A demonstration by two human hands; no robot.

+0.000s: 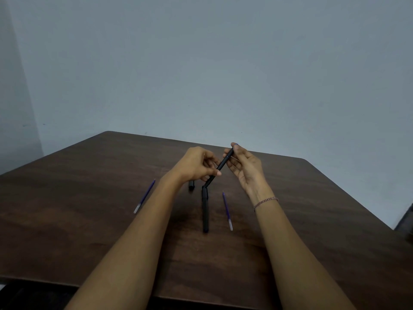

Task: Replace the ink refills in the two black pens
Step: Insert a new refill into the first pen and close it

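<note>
I hold one black pen slanted above the table, left hand pinching its lower end and right hand its upper, likely to twist it apart. The second pen lies beneath, with a blue refill to its left and the other refill to its right, both within easy reach.

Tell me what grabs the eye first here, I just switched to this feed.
Both hands meet mid-frame: the left hand and right hand hold a black pen slanted between them. Beneath lies a second black pen, flanked by the left blue refill and right blue refill on the dark wooden table.
</note>
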